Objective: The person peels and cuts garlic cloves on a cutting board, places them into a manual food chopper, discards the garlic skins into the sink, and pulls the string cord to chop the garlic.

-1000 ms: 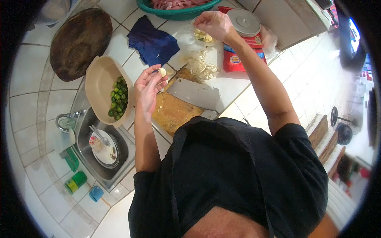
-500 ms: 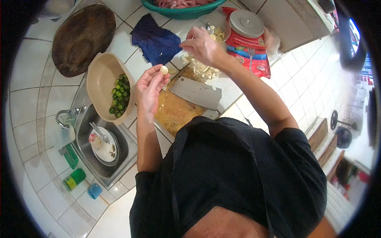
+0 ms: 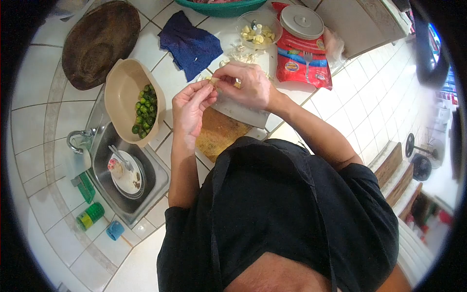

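Pale peeled clove (image 3: 213,82), prob. garlic, was above the upper edge of the board, mid-frame, partly hidden by fingertips. L hand (image 3: 188,111): thumb + index clamped on clove. R hand (image 3: 249,85): fingertips pinched on same clove from the other side; R hand overlay part of the cleaver (image 3: 243,113), blocking view of its upper L portion. Cleaver lay on cutting bd. (image 3: 221,135); apron (image 3: 262,194) hid bd.'s lower edge.

Beyond hands: papery peelings (image 3: 242,56), then clear round bowl (image 3: 257,30) w/ pale cloves. R of bowl, red plastic pkg. (image 3: 292,73) w/ metal fork (image 3: 307,65) on it and round grey lid (image 3: 302,22) at its top end. Teal basin (image 3: 221,9) at top edge, cut off.

Upper L: crumpled navy cloth (image 3: 192,46), oval dark, scuffed board (image 3: 101,46). L: beige oblong tub (image 3: 119,92) w/ small round green veg. (image 3: 145,111), beside steel sink (image 3: 154,187) holding soiled plate (image 3: 127,181). Surface: glossy white tile.
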Tool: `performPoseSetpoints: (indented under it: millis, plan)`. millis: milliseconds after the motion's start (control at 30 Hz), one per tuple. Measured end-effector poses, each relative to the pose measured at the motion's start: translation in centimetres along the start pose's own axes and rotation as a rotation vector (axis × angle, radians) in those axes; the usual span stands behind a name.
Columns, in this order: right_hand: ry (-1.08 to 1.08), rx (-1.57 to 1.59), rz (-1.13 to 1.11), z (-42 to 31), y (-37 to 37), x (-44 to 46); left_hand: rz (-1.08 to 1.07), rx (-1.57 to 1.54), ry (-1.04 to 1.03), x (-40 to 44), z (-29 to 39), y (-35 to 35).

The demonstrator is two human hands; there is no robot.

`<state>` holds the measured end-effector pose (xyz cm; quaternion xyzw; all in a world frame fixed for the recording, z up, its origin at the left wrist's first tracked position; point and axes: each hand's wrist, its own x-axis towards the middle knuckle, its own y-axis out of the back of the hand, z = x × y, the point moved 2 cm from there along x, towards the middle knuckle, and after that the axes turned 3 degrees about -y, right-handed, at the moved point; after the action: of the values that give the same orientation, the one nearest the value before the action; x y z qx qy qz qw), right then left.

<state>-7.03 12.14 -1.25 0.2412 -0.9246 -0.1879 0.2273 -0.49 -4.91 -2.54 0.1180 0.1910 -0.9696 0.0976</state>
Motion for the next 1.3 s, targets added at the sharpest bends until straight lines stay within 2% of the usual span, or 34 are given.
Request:
performPoseSetpoints:
  millis: [67, 133, 167, 233, 300, 333, 400, 433, 500, 533, 667, 733, 767, 833, 967, 1033, 1067, 1133, 1267, 1300]
  plan:
    - [-0.037, 0.074, 0.041, 0.2, 0.3, -0.4, -0.017, -0.031, -0.003, -0.4, 0.5, -0.7]
    - [-0.433, 0.629, -0.083, 0.4, 0.6, -1.0, -0.035, -0.062, -0.005, -0.6, 0.7, -1.1]
    - [-0.433, 0.630, -0.082, 0.5, 0.8, -1.2, -0.034, -0.053, -0.043, -0.6, 0.7, -1.1]
    - [-0.572, 0.777, -0.050, 1.3, 0.9, -1.7, -0.034, -0.043, -0.080, -0.5, 0.4, -0.9]
    - [-0.557, 0.860, -0.040, 2.1, 0.8, -2.3, 0.010, 0.167, -0.124, 0.0, -0.3, -0.5]
    - [-0.541, 0.943, -0.030, 2.3, 0.8, -2.5, 0.007, 0.168, -0.123, 0.2, -1.0, -0.3]
    - [-0.567, 0.954, -0.044, 2.0, 1.1, -3.1, -0.027, 0.530, -0.134, 0.5, -2.0, -0.3]
    - [-0.591, 0.965, -0.061, 1.9, 1.2, -3.3, -0.029, 0.531, -0.133, 0.3, -2.1, -0.3]
    - [-0.607, 0.965, -0.045, 2.2, 1.2, -3.7, -0.196, 1.256, -0.295, -0.3, -2.1, -1.2]
    - [-0.622, 0.964, -0.033, 2.3, 1.1, -3.9, -0.185, 1.311, -0.346, -0.7, -2.2, -1.4]
    - [-0.608, 0.744, -0.017, 1.8, 1.7, -4.4, -0.207, 1.240, -0.393, -1.2, -2.2, -2.2]
    - [-0.593, 0.945, 0.036, 2.1, 1.2, -4.8, -0.063, 0.556, -0.234, -1.8, -1.2, -3.5]
    - [-0.593, 0.946, 0.036, 2.0, 1.1, -4.9, -0.063, 0.556, -0.233, -1.9, -0.9, -3.9]
    - [-0.550, 0.994, 0.050, 1.6, 0.7, -4.9, -0.151, 0.326, -0.258, -2.1, -0.4, -4.4]
    - [-0.566, 0.881, 0.055, 0.3, 1.1, -4.7, -0.057, 0.385, -0.297, -2.0, -0.6, -4.1]
    - [-0.465, 0.474, 0.078, -0.2, 1.6, -4.6, -0.017, 0.401, -0.328, -2.3, -0.4, -4.2]
    - [-0.466, 0.475, 0.079, -0.5, 1.7, -4.6, -0.018, 0.402, -0.327, -2.4, -0.4, -4.2]
    - [-0.095, 0.034, 0.202, -1.6, 2.3, -4.2, -0.008, 0.481, -0.330, -2.4, -0.4, -4.1]
    - [-0.081, -0.058, 0.166, -1.9, 2.2, -4.0, 0.001, 0.502, -0.348, -2.8, 0.1, -4.4]
    - [-0.185, 0.021, 0.145, -2.0, 2.3, -3.9, -0.020, 0.482, -0.339, -2.9, 0.2, -4.5]
